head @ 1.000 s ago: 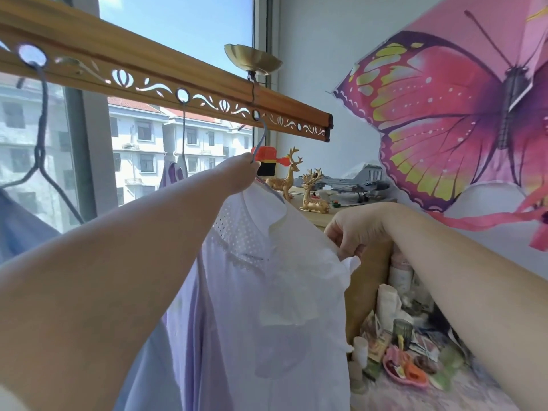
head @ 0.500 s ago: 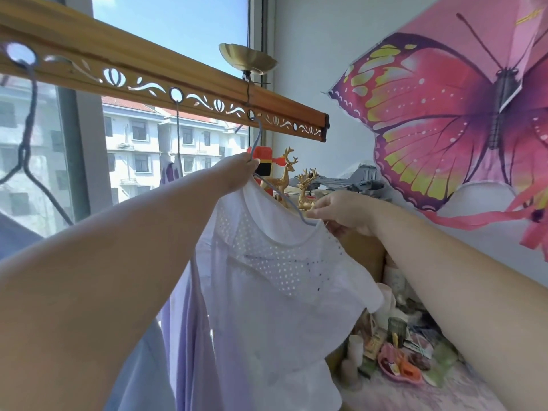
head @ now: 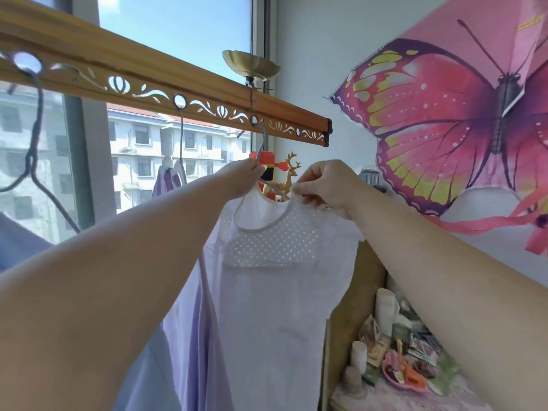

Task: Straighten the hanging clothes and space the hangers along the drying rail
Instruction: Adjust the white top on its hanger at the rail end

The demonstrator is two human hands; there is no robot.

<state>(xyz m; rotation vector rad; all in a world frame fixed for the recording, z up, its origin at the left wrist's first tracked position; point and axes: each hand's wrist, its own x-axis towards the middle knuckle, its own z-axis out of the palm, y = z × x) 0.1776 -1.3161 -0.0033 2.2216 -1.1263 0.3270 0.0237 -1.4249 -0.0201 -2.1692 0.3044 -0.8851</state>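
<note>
A white top [head: 275, 292] with a dotted mesh yoke hangs on a grey wire hanger [head: 261, 143] hooked in a hole near the right end of the wooden drying rail [head: 148, 81]. My left hand [head: 240, 179] grips the hanger at its neck. My right hand [head: 323, 185] pinches the white top's neckline at the right shoulder. A lilac garment [head: 189, 336] hangs behind it from a second hanger [head: 181, 134]. At far left a dark hanger [head: 32, 137] carries a blue garment [head: 20, 250].
A butterfly kite [head: 444, 120] covers the right wall. Gold deer figurines [head: 289, 173] and a red toy stand behind the hands. A cluttered table [head: 400, 366] with cups and packets sits at lower right beside a wooden cabinet edge [head: 367, 280]. The window lies behind the rail.
The white top now hangs flat and facing me. My right hand has risen from the sleeve to the neckline. My left hand stays at the hanger.
</note>
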